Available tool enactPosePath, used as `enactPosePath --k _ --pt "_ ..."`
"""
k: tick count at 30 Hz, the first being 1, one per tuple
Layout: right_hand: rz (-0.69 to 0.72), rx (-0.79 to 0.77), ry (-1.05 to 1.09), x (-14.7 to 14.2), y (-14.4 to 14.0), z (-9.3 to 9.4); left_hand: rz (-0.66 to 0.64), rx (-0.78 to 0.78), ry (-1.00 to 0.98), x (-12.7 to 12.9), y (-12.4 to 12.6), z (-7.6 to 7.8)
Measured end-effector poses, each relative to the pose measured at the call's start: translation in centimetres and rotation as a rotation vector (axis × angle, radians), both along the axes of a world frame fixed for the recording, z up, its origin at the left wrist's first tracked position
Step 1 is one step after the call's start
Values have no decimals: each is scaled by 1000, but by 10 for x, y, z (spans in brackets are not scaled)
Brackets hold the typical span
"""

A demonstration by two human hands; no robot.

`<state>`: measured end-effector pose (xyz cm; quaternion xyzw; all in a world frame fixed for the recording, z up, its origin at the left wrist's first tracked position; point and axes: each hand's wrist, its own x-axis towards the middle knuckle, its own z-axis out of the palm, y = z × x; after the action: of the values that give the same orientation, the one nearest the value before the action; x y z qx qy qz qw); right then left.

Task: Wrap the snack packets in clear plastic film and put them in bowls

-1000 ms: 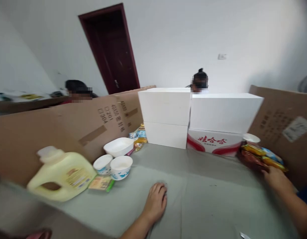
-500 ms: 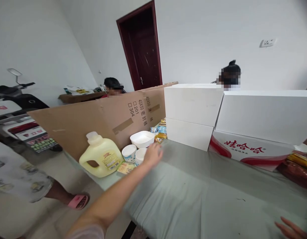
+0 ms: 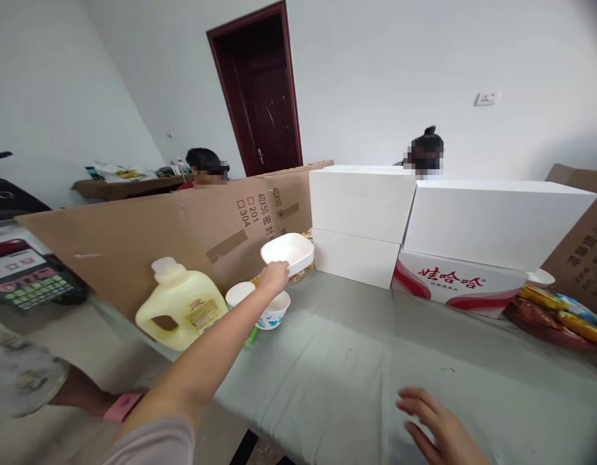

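Observation:
My left hand (image 3: 275,278) grips the near rim of a white bowl (image 3: 288,250), which is lifted and tilted a little above the table. Just below my left forearm stand two paper cups, one with a blue pattern (image 3: 273,311) and one partly covered by the arm (image 3: 240,294). A yellow jug (image 3: 182,309) with a handle and a pale cap is left of them. Over the cloth at the lower right hovers my right hand (image 3: 436,423), fingers apart, holding nothing.
White boxes (image 3: 361,206) and a red-and-white carton (image 3: 457,284) line the table's far side. Cardboard (image 3: 221,226) walls off the back left. Packaged snacks (image 3: 559,316) lie at the right. Two people sit beyond; another person's leg (image 3: 80,391) shows at left.
My left hand has taken hold of the white bowl and raised it off the table. My right hand has come further into view from the right. The view has shifted slightly.

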<state>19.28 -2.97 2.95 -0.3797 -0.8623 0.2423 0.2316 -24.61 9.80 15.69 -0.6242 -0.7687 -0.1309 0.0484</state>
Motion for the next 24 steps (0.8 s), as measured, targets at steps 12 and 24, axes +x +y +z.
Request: enactPosePath --k 12,24 --pt "277 63 -158 -310 85 37 -472 205 -95 54 -48 -4" --pt "-208 362 -373 36 53 8 -699 146 -185 102 4 -65"
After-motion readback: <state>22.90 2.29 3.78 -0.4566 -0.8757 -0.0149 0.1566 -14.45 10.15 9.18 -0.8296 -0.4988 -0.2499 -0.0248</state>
